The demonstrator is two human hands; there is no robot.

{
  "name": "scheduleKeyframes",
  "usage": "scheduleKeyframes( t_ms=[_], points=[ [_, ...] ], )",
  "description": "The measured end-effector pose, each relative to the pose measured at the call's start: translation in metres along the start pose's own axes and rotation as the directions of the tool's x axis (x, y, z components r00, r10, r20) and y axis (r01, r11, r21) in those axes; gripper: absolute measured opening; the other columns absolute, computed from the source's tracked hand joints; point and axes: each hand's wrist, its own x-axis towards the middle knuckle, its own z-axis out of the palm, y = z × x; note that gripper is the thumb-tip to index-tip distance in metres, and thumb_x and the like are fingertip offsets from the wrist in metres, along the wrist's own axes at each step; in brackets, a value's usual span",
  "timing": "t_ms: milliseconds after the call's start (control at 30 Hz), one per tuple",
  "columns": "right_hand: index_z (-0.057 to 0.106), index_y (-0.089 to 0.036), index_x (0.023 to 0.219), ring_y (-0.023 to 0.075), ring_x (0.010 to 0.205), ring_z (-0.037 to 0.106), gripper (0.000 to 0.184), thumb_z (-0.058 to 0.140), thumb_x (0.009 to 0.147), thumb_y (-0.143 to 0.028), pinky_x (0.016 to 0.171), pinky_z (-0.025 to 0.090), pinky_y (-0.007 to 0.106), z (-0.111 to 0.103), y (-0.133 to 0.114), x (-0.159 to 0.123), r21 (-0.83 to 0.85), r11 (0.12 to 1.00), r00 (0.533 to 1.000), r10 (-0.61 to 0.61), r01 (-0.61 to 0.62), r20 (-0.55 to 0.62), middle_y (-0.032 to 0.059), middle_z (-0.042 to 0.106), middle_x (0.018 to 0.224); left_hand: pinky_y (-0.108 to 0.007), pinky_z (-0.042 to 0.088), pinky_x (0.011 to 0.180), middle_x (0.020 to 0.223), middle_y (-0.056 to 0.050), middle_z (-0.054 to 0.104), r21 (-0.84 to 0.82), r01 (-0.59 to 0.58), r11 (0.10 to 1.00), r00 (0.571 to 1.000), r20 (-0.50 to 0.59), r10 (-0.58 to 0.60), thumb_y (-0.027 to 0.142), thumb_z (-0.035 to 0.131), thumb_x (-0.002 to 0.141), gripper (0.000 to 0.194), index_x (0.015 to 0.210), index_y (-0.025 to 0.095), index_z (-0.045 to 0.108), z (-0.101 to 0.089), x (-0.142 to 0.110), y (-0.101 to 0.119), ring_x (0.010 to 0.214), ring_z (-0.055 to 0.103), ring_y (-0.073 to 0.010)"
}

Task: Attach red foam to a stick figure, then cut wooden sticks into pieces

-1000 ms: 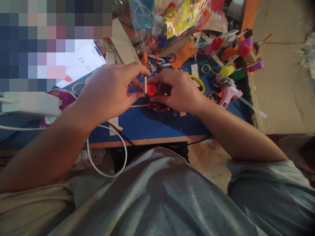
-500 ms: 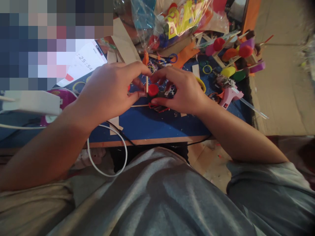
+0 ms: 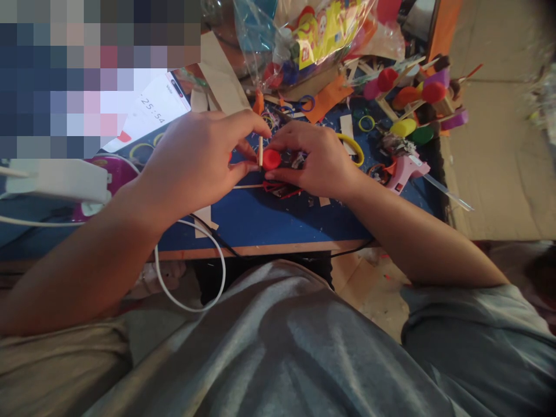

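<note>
My left hand (image 3: pixel 202 159) comes in from the left, its fingers pinched around a short pale wooden stick (image 3: pixel 260 152) that stands nearly upright. Close beside the stick is a red round piece (image 3: pixel 271 158), and the thumb and fingertips of my right hand (image 3: pixel 319 153) close on it from the right. Its material is unclear. Beneath the right thumb, on the blue tabletop (image 3: pixel 256 223), lies a dark and red tangled bit (image 3: pixel 284 190). The lower ends of the stick and the red piece are partly hidden by my fingers.
A pink glue gun (image 3: pixel 406 171) with a clear glue stick lies right. Behind it stands a stick structure with coloured lumps (image 3: pixel 417 95). Yellow tape roll (image 3: pixel 357 152), scissors (image 3: pixel 306 104), plastic bag (image 3: pixel 334 29) and phone (image 3: pixel 152 110) lie farther back. A white cable (image 3: pixel 225 272) loops over the front edge.
My right hand's fingers have drawn in closer around the red piece, the thumb moving slightly up. The left hand and the stick have barely shifted.
</note>
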Motion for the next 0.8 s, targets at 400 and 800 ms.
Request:
scheduleKeyframes(
  t_ms=[400,800],
  points=[
    [0.086,-0.033,0.117,0.0319,0.116,0.081,0.024,0.093,0.096,-0.045,0.11,0.07,0.052,0.0023,-0.0017,0.0035,-0.037,0.999,1.0,0.013,-0.013,0.0,0.0093,0.084,0.134,-0.057,0.058,0.107,0.116,-0.005,0.091,-0.014,0.0,1.0,1.0,-0.012,0.0,0.037,0.061,0.097,0.048,0.142,0.031,0.076,0.0009,0.0014,0.0003,0.121,0.082,-0.0395],
    [0.083,-0.032,0.12,0.0339,0.127,0.078,0.028,0.09,0.097,-0.046,0.117,0.066,0.054,0.0027,0.0002,0.0042,-0.023,1.0,1.0,-0.005,0.005,0.024,0.011,0.081,0.139,-0.053,0.06,0.107,0.118,0.001,0.091,0.016,-0.005,1.0,1.0,-0.025,0.005,0.042,0.061,0.099,0.047,0.143,0.037,0.075,0.0014,0.0007,-0.0022,0.123,0.082,-0.0362]
  ],
)
